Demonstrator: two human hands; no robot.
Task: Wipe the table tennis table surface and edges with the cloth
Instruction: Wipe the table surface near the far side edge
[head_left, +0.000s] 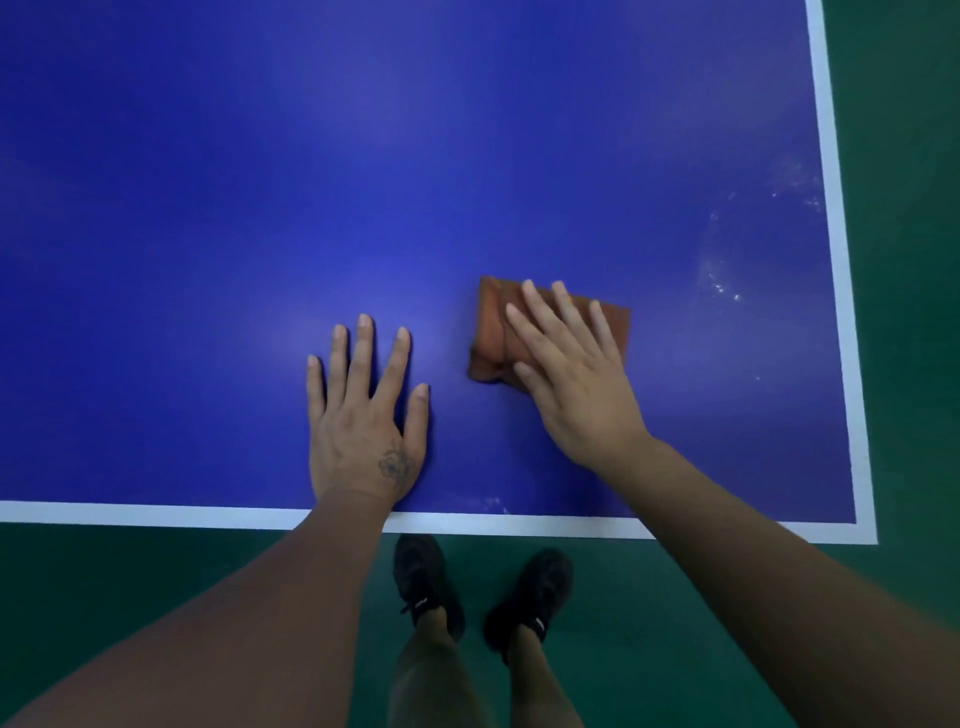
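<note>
I saw the blue desk (415, 182) was smooth with a soft sheen, smudged near its right edge; the folded brown cloth (493, 338) looked matt; the green floor (182, 561) matt too.

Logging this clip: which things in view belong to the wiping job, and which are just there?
Part of the job:
- brown folded cloth, pressed flat under the right hand
- blue table tennis table, with whitish smudges near its right edge
- left hand, flat on the table

Just there:
- black shoes
- green floor

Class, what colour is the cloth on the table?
Reddish-brown cloth, seen in the head view.
</note>
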